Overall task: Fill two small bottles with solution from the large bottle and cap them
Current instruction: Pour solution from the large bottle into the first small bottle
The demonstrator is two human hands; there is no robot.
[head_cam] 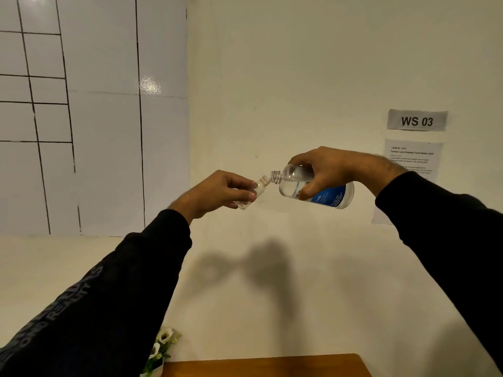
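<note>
Large bottle, clear with a blue label, is held up in mid-air by the right hand, fingers over the top and thumb under, wrapped round the body. It is tipped nearly flat, open neck pointing left. Small bottle is gripped by the left hand, thumb and fingers curled round it, tilted so its open mouth points up and right. The two mouths are touching or just beside each other; which one cannot be told at this size. Both are raised well above the surface, in front of the wall.

Step in hand, as a judgement: pouring into a small bottle. Liquid lies along the lower side of the large bottle. No stream shows between the necks; too small and too clear to tell if any flows.

Next move likely calls for a steady tilt with mouths kept lined up, the necks being narrow and a spill easy. Then level the large bottle and cap the small one.

Hidden or unclear: fill level in the small bottle, mostly covered by fingers. The second small bottle and all caps are out of view. Only a strip of the wooden surface shows at the bottom edge, with white flowers at its left. The "WS 03" sign reads clearly; the task sheet below is mostly illegible and partly behind the right arm.
</note>
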